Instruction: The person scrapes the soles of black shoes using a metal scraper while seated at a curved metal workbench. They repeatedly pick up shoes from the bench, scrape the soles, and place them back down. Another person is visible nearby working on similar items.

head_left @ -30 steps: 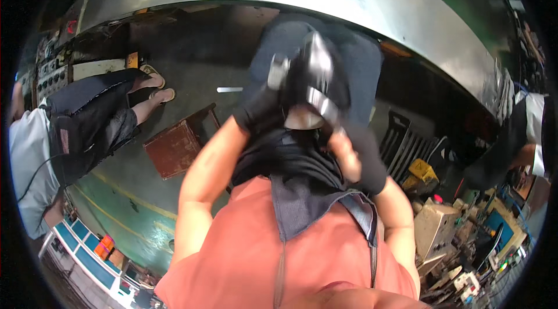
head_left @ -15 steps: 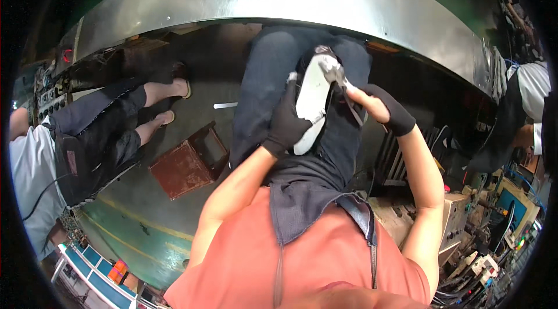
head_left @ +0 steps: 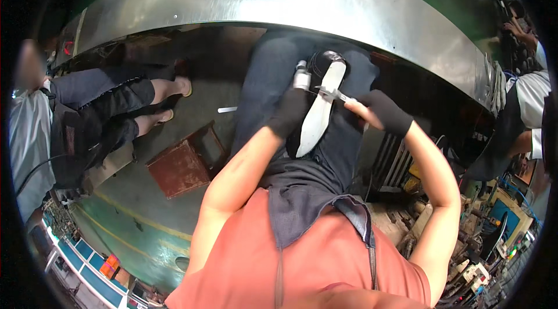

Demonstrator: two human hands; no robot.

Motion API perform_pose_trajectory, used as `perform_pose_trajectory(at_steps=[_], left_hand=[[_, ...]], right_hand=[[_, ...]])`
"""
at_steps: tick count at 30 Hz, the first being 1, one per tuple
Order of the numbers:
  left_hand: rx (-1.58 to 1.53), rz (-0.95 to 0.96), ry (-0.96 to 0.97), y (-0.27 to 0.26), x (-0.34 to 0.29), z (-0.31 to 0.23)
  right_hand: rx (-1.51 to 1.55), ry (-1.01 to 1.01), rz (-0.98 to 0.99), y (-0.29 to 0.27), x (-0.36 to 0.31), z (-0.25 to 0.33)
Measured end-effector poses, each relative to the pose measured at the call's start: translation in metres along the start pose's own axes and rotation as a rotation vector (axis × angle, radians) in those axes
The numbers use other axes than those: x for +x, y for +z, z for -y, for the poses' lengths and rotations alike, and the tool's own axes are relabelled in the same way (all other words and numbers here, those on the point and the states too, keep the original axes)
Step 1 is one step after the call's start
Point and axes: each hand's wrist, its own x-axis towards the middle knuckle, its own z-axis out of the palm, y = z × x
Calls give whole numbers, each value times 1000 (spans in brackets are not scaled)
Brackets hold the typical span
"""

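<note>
Co-worker at my left: one person [head_left: 36,143] in a pale shirt and dark shorts, with bare lower legs.
Stool: one, red-brown and scuffed [head_left: 177,166], standing on the floor; one pale strip [head_left: 227,109] lies just beyond it.
Left grip: my gloved left hand [head_left: 289,112] rests along the shoe's left side, one white-wrapped finger [head_left: 301,80] pointing away from me; the other fingertips are hidden, so I cannot tell whether they pinch.
Shoe: one [head_left: 317,122], sole up, long and narrow-waisted, its underside plain white; the upper is black, glossy at the far end. It lies lengthwise over my lap, slightly aslant, between my two hands.
Hand tool: one, metal-headed [head_left: 327,93], set across the sole's waist; whether its head touches I cannot tell, nor whether it is hammer or pincers.
Right grip: my gloved right hand [head_left: 388,112] is closed around the tool's handle, just right of the shoe, a bare digit stretched along it.
Gloves: two, black and fingerless, one on each hand.
</note>
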Motion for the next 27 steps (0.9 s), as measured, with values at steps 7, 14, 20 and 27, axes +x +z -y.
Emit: perform_pose_trajectory(at_steps=[7, 14, 20, 27], left_hand=[[792, -301, 274, 15, -19, -37], [737, -19, 470, -7, -37, 24], [-172, -5, 142, -20, -100, 97], [406, -345, 334, 15, -80, 44]], right_hand=[[-516, -111, 13, -68, -21, 80], [-32, -404, -302, 17, -30, 72], [485, 129, -151, 122, -55, 5], [359, 275, -73, 83, -73, 26]])
